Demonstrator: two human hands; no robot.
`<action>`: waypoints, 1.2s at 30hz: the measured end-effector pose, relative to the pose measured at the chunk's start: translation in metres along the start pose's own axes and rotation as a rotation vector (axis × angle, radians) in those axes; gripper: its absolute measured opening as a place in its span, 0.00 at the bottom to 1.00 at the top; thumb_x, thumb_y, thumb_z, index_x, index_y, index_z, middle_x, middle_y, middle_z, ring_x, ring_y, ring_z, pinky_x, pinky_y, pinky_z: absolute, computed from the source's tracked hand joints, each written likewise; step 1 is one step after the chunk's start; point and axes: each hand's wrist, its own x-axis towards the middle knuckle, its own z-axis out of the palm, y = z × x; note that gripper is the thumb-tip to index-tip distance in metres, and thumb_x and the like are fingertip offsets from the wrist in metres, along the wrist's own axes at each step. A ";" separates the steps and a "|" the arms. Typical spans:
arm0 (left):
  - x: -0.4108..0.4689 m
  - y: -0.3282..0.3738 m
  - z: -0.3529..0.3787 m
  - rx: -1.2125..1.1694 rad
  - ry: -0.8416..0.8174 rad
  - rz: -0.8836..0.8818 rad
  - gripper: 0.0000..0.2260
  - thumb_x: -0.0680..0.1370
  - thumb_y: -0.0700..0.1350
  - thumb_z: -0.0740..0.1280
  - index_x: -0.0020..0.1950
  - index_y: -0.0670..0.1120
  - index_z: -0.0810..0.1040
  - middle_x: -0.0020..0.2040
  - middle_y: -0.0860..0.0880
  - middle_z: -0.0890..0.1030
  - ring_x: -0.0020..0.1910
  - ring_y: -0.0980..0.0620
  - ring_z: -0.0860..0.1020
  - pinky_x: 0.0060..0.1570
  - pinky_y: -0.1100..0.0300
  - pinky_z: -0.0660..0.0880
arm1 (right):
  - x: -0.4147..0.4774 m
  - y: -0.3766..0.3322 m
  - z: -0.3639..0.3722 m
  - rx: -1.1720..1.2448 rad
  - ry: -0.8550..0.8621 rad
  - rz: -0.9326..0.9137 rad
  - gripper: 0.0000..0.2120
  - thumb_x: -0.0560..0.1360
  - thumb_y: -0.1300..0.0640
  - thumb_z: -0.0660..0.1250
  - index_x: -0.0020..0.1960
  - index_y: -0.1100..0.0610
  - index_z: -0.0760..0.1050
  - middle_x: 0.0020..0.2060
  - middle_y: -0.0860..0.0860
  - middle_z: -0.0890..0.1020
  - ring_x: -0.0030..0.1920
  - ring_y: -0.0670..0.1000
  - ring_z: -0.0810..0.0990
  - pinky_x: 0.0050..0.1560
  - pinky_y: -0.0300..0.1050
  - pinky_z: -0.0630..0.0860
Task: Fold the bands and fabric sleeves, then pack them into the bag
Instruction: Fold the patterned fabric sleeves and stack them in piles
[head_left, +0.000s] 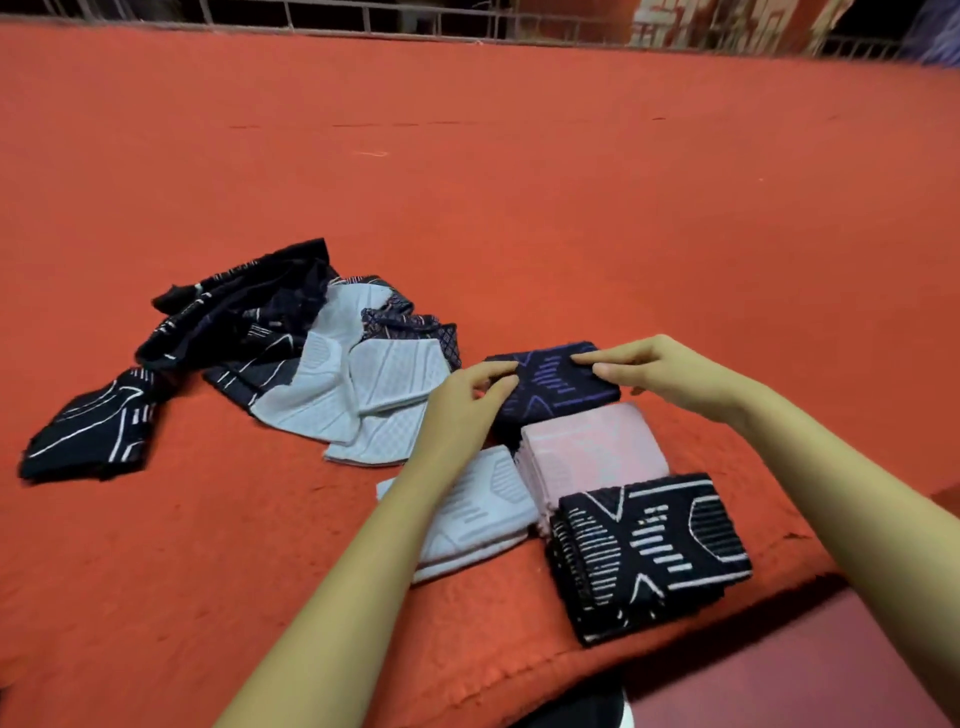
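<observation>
Lying just right of the frame's centre, a folded purple-patterned sleeve (558, 382) is gripped at both ends. Its left edge is pinched by the curled fingers and thumb of the left hand (470, 397), and its upper right edge is pinched between the thumb and fingers of the right hand (657, 369).

Below it, toward the lower right of the frame, three more folded pieces are seen on the orange-red surface (467, 182). A pink piece (592, 452) touches the purple-patterned sleeve. A pale blue piece (485, 514) is partly covered by the left forearm. A black-and-white piece (649, 556) overlaps the lower edge of the pink piece.

Left of centre, a loose heap (291, 353) of unfolded dark and pale blue pieces is spread out, apart from the folded ones. A metal railing (363, 21) is visible along the top edge.
</observation>
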 end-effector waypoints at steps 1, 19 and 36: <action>0.002 -0.004 0.002 -0.011 0.004 -0.004 0.11 0.77 0.47 0.67 0.58 0.51 0.81 0.54 0.54 0.82 0.53 0.57 0.79 0.57 0.57 0.74 | 0.003 0.007 -0.002 0.019 0.001 0.005 0.13 0.78 0.57 0.64 0.60 0.47 0.77 0.51 0.39 0.81 0.43 0.34 0.75 0.45 0.36 0.70; 0.002 -0.022 0.013 0.144 0.002 -0.078 0.12 0.74 0.50 0.71 0.57 0.55 0.78 0.43 0.46 0.77 0.33 0.62 0.69 0.36 0.73 0.67 | 0.029 0.058 0.016 0.305 0.029 -0.005 0.14 0.66 0.57 0.75 0.51 0.45 0.83 0.37 0.56 0.72 0.39 0.46 0.68 0.42 0.35 0.64; 0.002 0.011 -0.028 0.524 0.029 0.076 0.13 0.79 0.51 0.62 0.61 0.49 0.77 0.49 0.48 0.74 0.51 0.50 0.74 0.55 0.54 0.70 | 0.017 -0.033 0.013 -0.317 0.113 -0.161 0.09 0.75 0.54 0.69 0.54 0.52 0.81 0.46 0.52 0.75 0.44 0.53 0.74 0.43 0.39 0.68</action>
